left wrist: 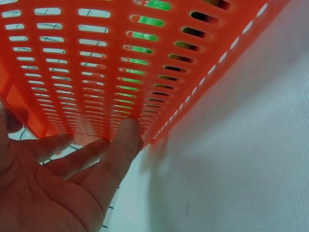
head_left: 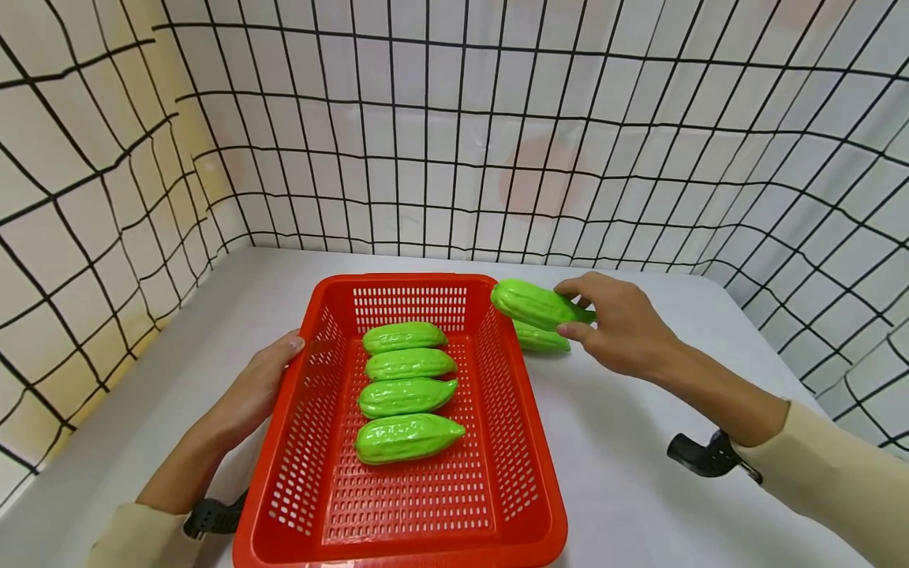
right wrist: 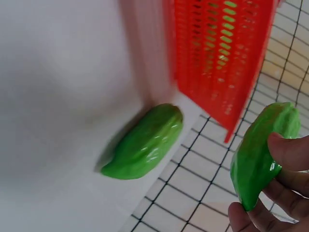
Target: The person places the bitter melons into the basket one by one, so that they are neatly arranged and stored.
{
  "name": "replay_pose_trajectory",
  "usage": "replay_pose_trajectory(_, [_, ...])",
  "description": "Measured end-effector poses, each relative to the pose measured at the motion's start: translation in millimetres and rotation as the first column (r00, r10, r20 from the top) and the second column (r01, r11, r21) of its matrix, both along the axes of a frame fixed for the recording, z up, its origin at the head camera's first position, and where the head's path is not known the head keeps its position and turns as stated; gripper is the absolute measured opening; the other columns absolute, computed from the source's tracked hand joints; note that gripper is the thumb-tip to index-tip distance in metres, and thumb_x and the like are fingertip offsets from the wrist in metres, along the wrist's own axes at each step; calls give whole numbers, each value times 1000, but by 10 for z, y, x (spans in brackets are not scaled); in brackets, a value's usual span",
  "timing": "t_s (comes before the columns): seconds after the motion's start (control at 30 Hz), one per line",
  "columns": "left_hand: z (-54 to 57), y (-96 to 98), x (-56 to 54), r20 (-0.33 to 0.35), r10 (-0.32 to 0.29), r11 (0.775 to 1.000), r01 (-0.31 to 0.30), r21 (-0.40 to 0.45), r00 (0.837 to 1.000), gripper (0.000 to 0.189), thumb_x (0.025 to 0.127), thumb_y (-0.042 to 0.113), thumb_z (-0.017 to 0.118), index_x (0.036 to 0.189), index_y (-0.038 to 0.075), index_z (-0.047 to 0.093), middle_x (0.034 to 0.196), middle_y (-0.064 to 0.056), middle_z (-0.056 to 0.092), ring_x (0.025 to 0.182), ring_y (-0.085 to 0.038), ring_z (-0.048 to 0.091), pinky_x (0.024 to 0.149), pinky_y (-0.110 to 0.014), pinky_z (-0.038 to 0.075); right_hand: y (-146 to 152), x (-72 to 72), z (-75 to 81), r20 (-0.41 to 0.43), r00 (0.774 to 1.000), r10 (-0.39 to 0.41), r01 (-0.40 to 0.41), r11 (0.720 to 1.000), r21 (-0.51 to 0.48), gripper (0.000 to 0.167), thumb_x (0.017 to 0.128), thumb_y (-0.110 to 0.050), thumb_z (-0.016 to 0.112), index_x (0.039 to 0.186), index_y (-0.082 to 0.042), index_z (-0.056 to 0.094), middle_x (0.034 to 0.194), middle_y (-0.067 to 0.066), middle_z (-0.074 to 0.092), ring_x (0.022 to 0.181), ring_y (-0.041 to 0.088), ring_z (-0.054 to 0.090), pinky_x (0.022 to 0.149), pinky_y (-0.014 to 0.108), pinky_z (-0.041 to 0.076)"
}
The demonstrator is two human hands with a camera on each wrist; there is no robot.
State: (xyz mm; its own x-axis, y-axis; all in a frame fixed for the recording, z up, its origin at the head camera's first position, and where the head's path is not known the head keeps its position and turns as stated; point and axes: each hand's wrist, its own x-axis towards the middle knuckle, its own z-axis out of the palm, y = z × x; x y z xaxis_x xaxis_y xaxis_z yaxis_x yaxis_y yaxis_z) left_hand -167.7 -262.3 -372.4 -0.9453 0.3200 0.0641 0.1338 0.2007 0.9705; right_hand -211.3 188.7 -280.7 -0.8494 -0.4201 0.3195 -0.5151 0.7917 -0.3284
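My right hand pinches a glossy green bitter melon between thumb and fingers, just above the basket's right rim. Another bitter melon lies on the table outside the basket, below the held one. At the red plastic basket, my left hand holds the left side: thumb at the rim, fingers against the slotted outer wall. Inside the basket, several bitter melons lie crosswise in a column, their tapered ends pointing right.
A black wire grid encloses the table at the back and both sides, with pale sheeting behind it. The white table surface extends to the right of the basket. Dark straps sit around both wrists.
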Motion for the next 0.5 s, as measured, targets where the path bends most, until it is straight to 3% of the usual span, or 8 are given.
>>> replay_pose_trajectory(0.2, [8,-5,6,0,-1,1000,1,4,1000,54,111,42,30,150,5,31,121,-32,58,87,-38,75,69,-52,62,-208,82,135,27,998,52,-52,999,2,37,85,-6,79,121,-7,68,113,6,70,99,25,64,81,41,55])
replay_pose_trajectory(0.5, [19,1,9,7,-1,1000,1,5,1000,55,111,42,30,151,5,31,121,-32,58,87,-39,75,69,-52,62,-425,170,183,61,992,109,-111,993,27,38,85,-6,80,120,-9,67,109,2,69,95,21,64,79,36,54])
